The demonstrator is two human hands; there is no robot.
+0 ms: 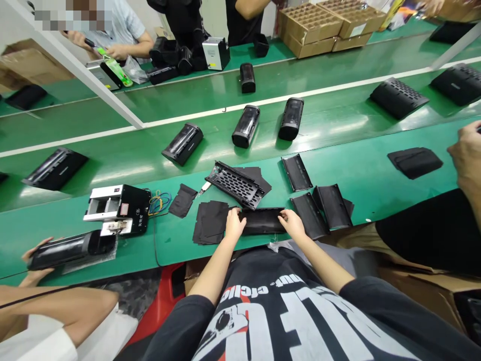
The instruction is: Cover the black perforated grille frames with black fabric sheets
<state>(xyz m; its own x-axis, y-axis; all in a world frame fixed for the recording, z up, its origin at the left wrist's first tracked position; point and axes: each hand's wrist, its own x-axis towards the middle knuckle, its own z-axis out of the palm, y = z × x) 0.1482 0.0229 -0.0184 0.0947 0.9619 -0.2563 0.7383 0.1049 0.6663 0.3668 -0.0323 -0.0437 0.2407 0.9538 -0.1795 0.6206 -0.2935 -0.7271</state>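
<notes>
A black plastic cover panel (263, 221) with raised edges lies on the green bench right in front of me. My left hand (235, 224) closes its fingers on the panel's left end, and my right hand (292, 223) pinches the right end. Left of it is a loose pile of thin black sheets (210, 223). Just beyond the panel, a slotted black cover (236, 184) rests tilted over more sheets (259, 176). Similar black panels (308, 214) stand to the right, close to my right hand, and another panel (296, 173) lies farther back.
A black-and-white bench machine (130, 208) with coiled wires stands at left; beside it a co-worker's hands hold a black speaker-like unit (71, 250). Several such units (246, 126) sit on the green conveyor (150, 145). At right are black sheets (415, 161) and another person's hand (466, 150).
</notes>
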